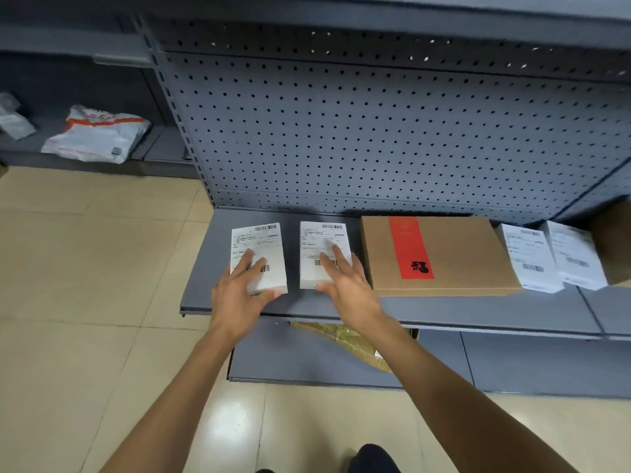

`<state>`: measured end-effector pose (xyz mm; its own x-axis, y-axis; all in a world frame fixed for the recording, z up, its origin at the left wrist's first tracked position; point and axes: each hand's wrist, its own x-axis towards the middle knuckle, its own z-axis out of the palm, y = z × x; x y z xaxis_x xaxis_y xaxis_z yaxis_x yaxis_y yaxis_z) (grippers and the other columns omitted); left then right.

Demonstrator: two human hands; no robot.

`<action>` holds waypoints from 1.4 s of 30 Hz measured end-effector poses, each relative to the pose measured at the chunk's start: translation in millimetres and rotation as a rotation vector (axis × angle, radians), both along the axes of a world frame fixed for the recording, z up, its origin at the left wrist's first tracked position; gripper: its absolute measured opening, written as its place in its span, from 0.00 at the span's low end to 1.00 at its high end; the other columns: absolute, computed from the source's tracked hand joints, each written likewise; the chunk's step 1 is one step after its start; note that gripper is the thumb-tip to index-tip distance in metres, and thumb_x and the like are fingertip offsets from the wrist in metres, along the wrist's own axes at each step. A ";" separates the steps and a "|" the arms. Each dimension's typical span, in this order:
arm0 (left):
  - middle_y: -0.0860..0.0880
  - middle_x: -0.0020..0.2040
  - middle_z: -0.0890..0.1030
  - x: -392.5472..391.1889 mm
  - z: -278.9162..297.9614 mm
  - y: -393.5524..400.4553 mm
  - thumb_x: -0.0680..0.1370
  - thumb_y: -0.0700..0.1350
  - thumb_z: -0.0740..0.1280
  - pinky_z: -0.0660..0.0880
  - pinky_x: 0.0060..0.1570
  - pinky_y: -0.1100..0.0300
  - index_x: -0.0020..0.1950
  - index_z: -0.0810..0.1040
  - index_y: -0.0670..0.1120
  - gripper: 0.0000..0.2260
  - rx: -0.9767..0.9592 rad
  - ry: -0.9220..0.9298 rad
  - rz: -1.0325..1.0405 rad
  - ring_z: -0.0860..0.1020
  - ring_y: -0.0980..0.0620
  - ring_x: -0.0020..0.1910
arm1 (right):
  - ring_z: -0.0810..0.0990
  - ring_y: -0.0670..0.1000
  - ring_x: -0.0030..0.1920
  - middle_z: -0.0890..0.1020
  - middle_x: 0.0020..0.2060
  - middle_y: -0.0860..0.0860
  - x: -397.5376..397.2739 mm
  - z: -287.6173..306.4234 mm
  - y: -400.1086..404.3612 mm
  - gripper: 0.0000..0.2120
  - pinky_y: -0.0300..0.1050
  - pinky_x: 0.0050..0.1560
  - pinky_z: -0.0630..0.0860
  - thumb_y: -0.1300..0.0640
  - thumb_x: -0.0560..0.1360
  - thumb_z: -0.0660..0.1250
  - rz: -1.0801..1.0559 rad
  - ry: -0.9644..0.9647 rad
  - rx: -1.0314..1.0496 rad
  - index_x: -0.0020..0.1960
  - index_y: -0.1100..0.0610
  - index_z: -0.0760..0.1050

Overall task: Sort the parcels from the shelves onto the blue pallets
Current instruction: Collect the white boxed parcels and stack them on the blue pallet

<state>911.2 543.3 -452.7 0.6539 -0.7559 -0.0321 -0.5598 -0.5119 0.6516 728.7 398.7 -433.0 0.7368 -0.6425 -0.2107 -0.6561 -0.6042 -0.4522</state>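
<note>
Head view. At frame centre, a grey shelf carries a row of parcels lying flat, labels up, presumably so the barcodes can be read. The left hand lies spread over the left white box, thumb hooked at its near edge; the right hand lies spread over the right white box, thumb at that box's near edge. Both hands are open and flat on the box tops, neither yet closed into a grip; the posture suggests each is about to draw or lift its own box, one per hand. The two boxes sit just beside each other, apart. Right of them lies a brown carton with a red strip, then two more white parcels at the right edge. In the upper left, a white mailer bag rests on another shelf. No blue pallet is in view.
</note>
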 end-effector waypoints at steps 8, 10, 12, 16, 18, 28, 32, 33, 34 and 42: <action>0.56 0.80 0.61 -26.5 57.3 -28.5 0.73 0.53 0.77 0.62 0.75 0.43 0.75 0.72 0.52 0.32 -0.013 0.003 -0.184 0.63 0.46 0.77 | 0.31 0.53 0.79 0.41 0.81 0.45 -61.9 49.9 5.3 0.36 0.47 0.72 0.31 0.72 0.77 0.66 -0.083 -0.123 -0.167 0.80 0.53 0.60; 0.58 0.79 0.61 -37.2 71.7 -34.7 0.69 0.59 0.74 0.65 0.74 0.43 0.74 0.73 0.53 0.34 -0.009 0.022 -0.237 0.65 0.47 0.76 | 0.27 0.46 0.77 0.47 0.80 0.48 -78.8 57.4 8.2 0.33 0.54 0.76 0.36 0.77 0.70 0.70 -0.058 -0.082 -0.253 0.72 0.57 0.73; 0.62 0.78 0.61 -48.1 84.1 -39.3 0.65 0.65 0.71 0.68 0.72 0.43 0.73 0.74 0.55 0.37 -0.031 0.086 -0.277 0.66 0.49 0.76 | 0.33 0.51 0.80 0.51 0.81 0.52 -97.1 71.6 14.6 0.32 0.60 0.79 0.43 0.79 0.68 0.68 -0.064 -0.026 -0.291 0.65 0.55 0.80; 0.63 0.77 0.60 -75.9 106.8 -51.5 0.64 0.67 0.71 0.65 0.73 0.40 0.73 0.74 0.56 0.38 -0.044 0.079 -0.400 0.65 0.50 0.77 | 0.46 0.61 0.81 0.57 0.80 0.56 -133.9 101.8 26.6 0.28 0.60 0.80 0.47 0.78 0.72 0.64 -0.163 0.001 -0.302 0.66 0.56 0.80; 0.63 0.78 0.60 -91.5 118.7 -57.6 0.69 0.62 0.75 0.61 0.75 0.40 0.74 0.72 0.57 0.34 -0.028 0.032 -0.476 0.64 0.49 0.77 | 0.51 0.63 0.80 0.60 0.79 0.56 -152.9 108.3 32.4 0.25 0.61 0.79 0.54 0.74 0.72 0.67 -0.210 0.044 -0.335 0.63 0.54 0.81; 0.60 0.79 0.61 -201.9 159.9 -93.3 0.73 0.61 0.73 0.58 0.74 0.45 0.75 0.70 0.57 0.32 0.036 -0.088 -0.842 0.63 0.51 0.76 | 0.66 0.72 0.71 0.67 0.75 0.64 -266.0 144.9 77.1 0.22 0.64 0.68 0.69 0.70 0.75 0.72 -0.672 -0.074 -0.253 0.67 0.59 0.78; 0.61 0.79 0.61 -261.1 175.5 -106.1 0.73 0.62 0.73 0.59 0.73 0.47 0.75 0.71 0.58 0.31 0.028 -0.089 -0.990 0.64 0.52 0.76 | 0.59 0.65 0.75 0.56 0.80 0.59 -319.5 153.2 93.5 0.24 0.53 0.75 0.58 0.58 0.84 0.61 -0.865 -0.111 -0.201 0.79 0.56 0.61; 0.61 0.79 0.61 -277.3 179.2 -108.6 0.73 0.62 0.73 0.58 0.74 0.47 0.75 0.71 0.58 0.31 0.025 -0.084 -1.024 0.64 0.52 0.76 | 0.61 0.65 0.74 0.58 0.80 0.59 -334.5 155.9 99.0 0.24 0.53 0.74 0.60 0.57 0.84 0.61 -0.908 -0.136 -0.209 0.79 0.56 0.62; 0.61 0.79 0.60 -294.1 183.1 -110.0 0.73 0.61 0.73 0.57 0.74 0.48 0.75 0.71 0.58 0.31 0.022 -0.073 -1.055 0.64 0.52 0.76 | 0.63 0.65 0.72 0.59 0.79 0.59 -349.2 159.1 105.2 0.24 0.52 0.72 0.62 0.57 0.84 0.62 -0.945 -0.144 -0.216 0.78 0.56 0.63; 0.60 0.78 0.63 -426.8 217.8 -117.2 0.73 0.57 0.76 0.56 0.76 0.52 0.73 0.74 0.56 0.30 0.004 0.034 -1.260 0.63 0.54 0.76 | 0.68 0.62 0.65 0.63 0.78 0.52 -464.7 180.6 148.3 0.23 0.55 0.61 0.70 0.50 0.83 0.62 -1.156 -0.118 -0.276 0.76 0.53 0.65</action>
